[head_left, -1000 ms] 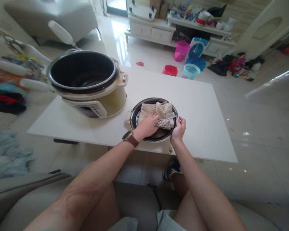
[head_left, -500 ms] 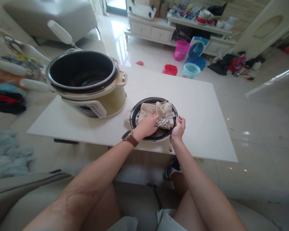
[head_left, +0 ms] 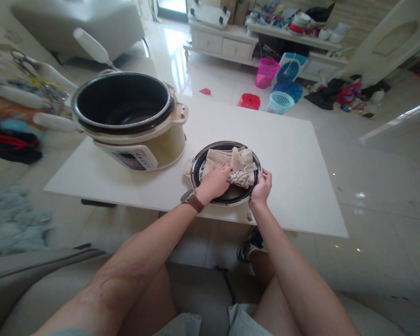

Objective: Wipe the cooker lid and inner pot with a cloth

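An upturned pressure cooker lid [head_left: 227, 201], with a dark inside and a shiny rim, rests on the white table in front of me. Inside it lies a folded beige towel [head_left: 243, 161] with a grey-brown pattern on one part. My left hand [head_left: 215, 183], with a watch at the wrist, presses on the towel's left side, its fingers bent over the fabric; what lies under the palm is hidden. My right hand [head_left: 262, 187] is closed around the lid's right edge, thumb and fingers gripping the rim. Left of the lid stands the electric pressure cooker [head_left: 168, 149] with its black inner pot [head_left: 122, 100] uncovered.
Several white-handled utensils [head_left: 54, 122] stick out left of the cooker, beyond the table [head_left: 294, 186]. A small sticker [head_left: 249, 216] is at the table's front edge. Behind, on the floor, stand a pink basket [head_left: 267, 72], a light-blue basket [head_left: 280, 101] and a red container [head_left: 249, 101].
The whole view has shifted slightly, so everything sits a little farther right. The towel's raised fold has changed shape slightly under my left hand; my right hand keeps its hold on the lid.
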